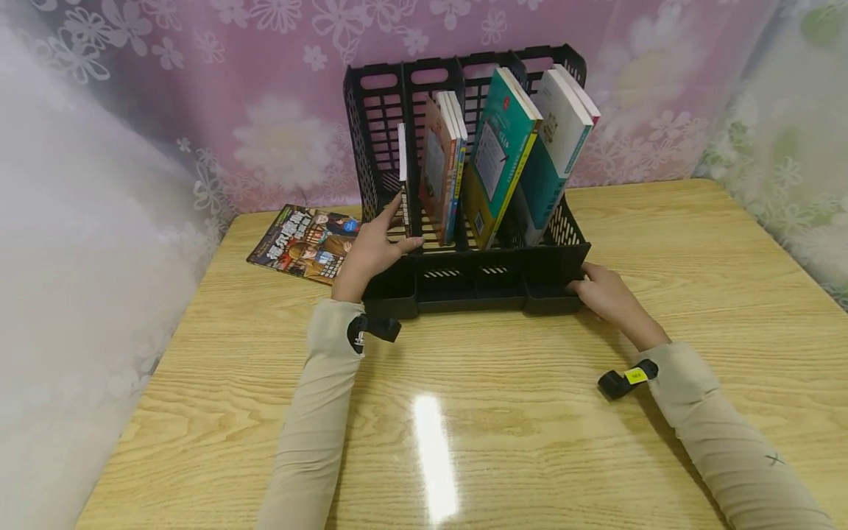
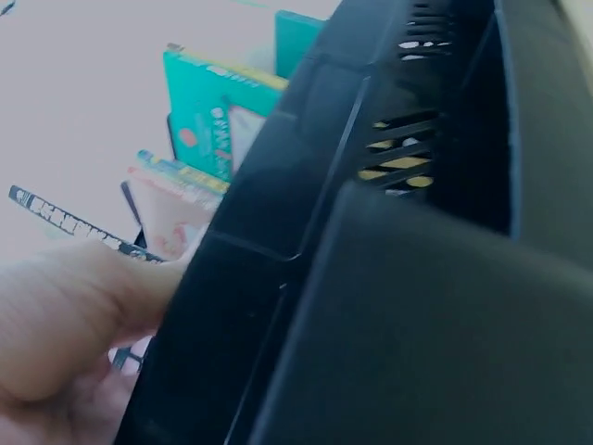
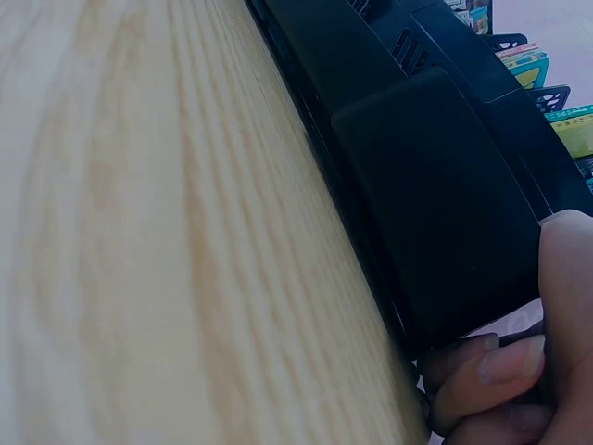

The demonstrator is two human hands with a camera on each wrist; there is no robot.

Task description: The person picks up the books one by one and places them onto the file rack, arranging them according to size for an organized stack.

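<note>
A black desktop book rack [image 1: 464, 258] with several upright compartments stands on the table. In its leftmost compartment is a thin dark-spined book [image 1: 406, 210], upright. My left hand [image 1: 371, 254] pinches this book low at its spine, index finger on its left side and thumb across to the right; in the left wrist view the dark spine [image 2: 69, 218] rises past the hand. At the rack's front right corner my right hand [image 1: 606, 294] grips the end, its fingers [image 3: 486, 375] curled at the lower corner and the thumb against the side.
Further right in the rack lean several thin books [image 1: 440, 162], a green and yellow book [image 1: 493, 162] and white and teal books [image 1: 553, 147]. An illustrated comic-style book [image 1: 308, 243] lies flat left of the rack on the wooden table [image 1: 517, 412]. A flowered curtain [image 1: 265, 96] hangs behind.
</note>
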